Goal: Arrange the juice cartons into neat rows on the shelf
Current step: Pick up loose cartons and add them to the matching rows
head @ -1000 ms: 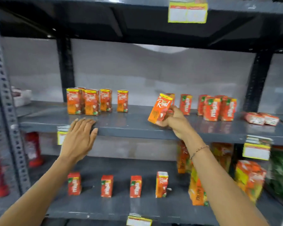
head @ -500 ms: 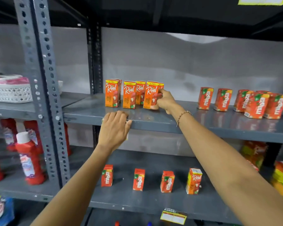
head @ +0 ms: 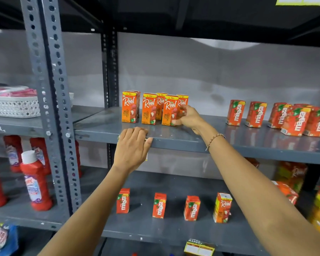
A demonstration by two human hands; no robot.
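On the middle shelf (head: pixel 174 137), the front-right Real carton (head: pixel 169 110) stands upright, third in a front row of 3, with the right hand (head: pixel 187 116) grasping its right side. The left hand (head: pixel 132 148) lies flat and loose on the shelf edge. Placement looks nearly finished; next comes letting go without tipping it.

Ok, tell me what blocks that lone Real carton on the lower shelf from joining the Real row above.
Nothing visible: the Real carton stands free, and bare shelf lies right of the row.
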